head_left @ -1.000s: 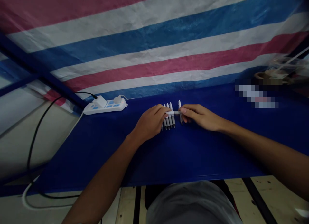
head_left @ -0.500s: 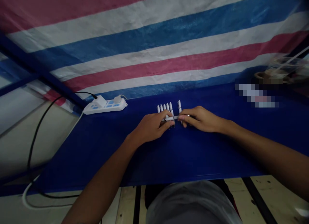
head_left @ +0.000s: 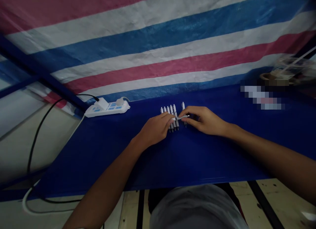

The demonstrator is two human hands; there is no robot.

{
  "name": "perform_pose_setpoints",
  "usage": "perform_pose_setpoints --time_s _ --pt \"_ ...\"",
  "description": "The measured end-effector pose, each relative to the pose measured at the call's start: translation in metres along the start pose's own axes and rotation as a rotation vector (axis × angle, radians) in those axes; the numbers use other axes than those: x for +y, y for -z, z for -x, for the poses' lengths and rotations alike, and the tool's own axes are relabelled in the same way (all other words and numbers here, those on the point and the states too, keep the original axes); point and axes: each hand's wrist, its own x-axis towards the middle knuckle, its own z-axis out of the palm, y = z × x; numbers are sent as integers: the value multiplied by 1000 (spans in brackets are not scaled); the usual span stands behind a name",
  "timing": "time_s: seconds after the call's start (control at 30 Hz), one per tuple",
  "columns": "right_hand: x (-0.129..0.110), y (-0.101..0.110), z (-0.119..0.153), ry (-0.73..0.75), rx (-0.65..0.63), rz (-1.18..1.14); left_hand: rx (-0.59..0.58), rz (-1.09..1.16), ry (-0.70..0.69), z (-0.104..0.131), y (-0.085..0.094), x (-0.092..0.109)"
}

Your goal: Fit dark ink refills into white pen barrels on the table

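Observation:
My left hand (head_left: 158,127) pinches the white barrel of a pen (head_left: 183,117), which lies sideways above the table. At the other end, my right hand (head_left: 206,119) holds the pen's grey grip between thumb and fingers, and a shiny pointed tip sticks out toward the palm. Beneath and beside my left fingers, several white pens (head_left: 174,108) with grey grips and dark tips lie in a row, partly covered by the hand. A single white pen (head_left: 183,105) lies a little to the right of the row, its middle hidden behind my right fingers.
The blue table (head_left: 158,163) carries a white power strip (head_left: 108,108) at the back left, with plugs and a black cable (head_left: 37,140). A striped sheet (head_left: 158,58) hangs behind. At the back right are a blurred-out patch and a clear plastic bag (head_left: 296,66).
My right fingers have shifted slightly up and left along the held pen, exposing its tip. The left fingers have drawn closer together, and more of the row's lower ends shows.

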Motion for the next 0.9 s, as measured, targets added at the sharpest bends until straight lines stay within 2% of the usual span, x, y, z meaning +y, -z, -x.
perform_pose_setpoints --time_s 0.13,0.23,0.43,0.63,0.83,0.9 --pt "0 -1 0 -38 23 -12 -3 18 65 1 3 4" --pt "-1 -2 0 -9 33 -8 -7 12 99 0 4 6" --pt "-3 -7 1 -109 -6 -61 -31 0 88 -1 2 7" --pt "2 -7 2 -70 62 -74 -38 97 107 -1 7 7" --pt "5 -2 1 48 72 -46 -67 221 158 -2 13 5" --pt "4 -2 1 23 86 -48 -65 221 159 -2 13 4"
